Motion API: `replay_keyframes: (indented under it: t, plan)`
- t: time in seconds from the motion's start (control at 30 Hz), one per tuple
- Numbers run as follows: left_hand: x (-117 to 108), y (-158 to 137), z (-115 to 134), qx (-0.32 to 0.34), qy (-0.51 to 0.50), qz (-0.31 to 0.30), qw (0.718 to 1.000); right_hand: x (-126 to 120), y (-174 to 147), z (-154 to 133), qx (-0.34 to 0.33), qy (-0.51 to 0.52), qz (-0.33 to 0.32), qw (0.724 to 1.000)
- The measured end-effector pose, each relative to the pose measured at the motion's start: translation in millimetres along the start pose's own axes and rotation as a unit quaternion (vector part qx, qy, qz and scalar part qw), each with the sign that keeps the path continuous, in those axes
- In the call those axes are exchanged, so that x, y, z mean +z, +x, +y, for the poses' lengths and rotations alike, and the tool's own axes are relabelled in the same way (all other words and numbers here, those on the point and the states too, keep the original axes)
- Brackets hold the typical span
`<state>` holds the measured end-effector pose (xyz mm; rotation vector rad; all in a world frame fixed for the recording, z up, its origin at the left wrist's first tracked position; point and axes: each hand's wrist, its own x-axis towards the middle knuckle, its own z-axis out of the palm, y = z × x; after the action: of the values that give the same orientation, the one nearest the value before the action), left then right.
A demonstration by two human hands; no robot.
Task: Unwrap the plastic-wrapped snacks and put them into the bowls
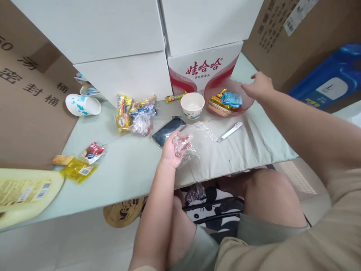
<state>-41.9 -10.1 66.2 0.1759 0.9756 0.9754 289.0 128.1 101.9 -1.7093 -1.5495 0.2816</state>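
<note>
Crumpled clear plastic bag (194, 145) lies in and around my left hand (175, 148), which is above the table's front part with its fingers curled into the film. At the back right, my right hand (258, 86) grips the rim of a pink translucent bowl (204, 98), with its farther fingers partly hidden. Inside the bowl are several wrapped snacks, among them a blue packet (232, 99). A white paper cup (192, 107) with a blue pattern stands upright left of the bowl. Just beyond my left hand is a dark phone (166, 132).
A white-handled tool (230, 131) lies right of the plastic. Snack packets (123, 114) are piled left of the phone, and a tipped paper cup (82, 105) lies farther left. Yellow wrappers (79, 170) rest near a yellow bottle (28, 194). White boxes (121, 30) and a blue bottle (327, 81) stand around.
</note>
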Motion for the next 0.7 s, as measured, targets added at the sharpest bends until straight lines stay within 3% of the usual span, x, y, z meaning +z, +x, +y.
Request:
replay_keyframes:
  t: [0.07, 0.13, 0.17, 0.23, 0.27, 0.33, 0.43, 0.57, 0.7]
  plan:
    - [0.3, 0.4, 1.3, -0.036, -0.011, -0.033, 0.999, 0.1, -24.4, -2.5, 0.006, 0.008, 0.035, 0.999]
    - [0.4, 1.3, 1.5, -0.069, -0.021, -0.059, 0.996, 1.3, -67.6, -5.8, -0.016, 0.045, 0.029, 0.998]
    - [0.6, 2.1, 0.7, -0.085, -0.021, -0.065, 0.994, 3.3, -93.0, -7.5, -0.039, 0.086, -0.004, 0.995]
    - [1.6, 5.1, -3.1, -0.107, -0.006, -0.063, 0.992, 10.7, -142.7, -12.1, -0.121, 0.250, -0.132, 0.951]
    - [2.2, 7.2, -6.0, -0.112, 0.009, -0.058, 0.992, 16.0, -163.8, -15.4, -0.139, 0.275, -0.191, 0.932]
    - [2.5, 11.9, -12.4, -0.102, 0.050, -0.043, 0.993, 27.6, -192.8, -23.8, -0.133, 0.282, -0.231, 0.922]
    - [-2.8, 16.1, -16.8, -0.062, 0.117, -0.035, 0.991, 40.6, -203.8, -34.0, -0.018, 0.287, -0.204, 0.936]
    - [-19.2, 9.3, -7.8, -0.022, 0.170, -0.069, 0.983, 40.9, -193.7, -31.8, 0.224, 0.326, -0.195, 0.898]
    - [-27.6, -1.4, -5.2, 0.001, 0.235, -0.101, 0.967, 29.3, -188.5, -28.5, 0.299, 0.327, -0.185, 0.877]
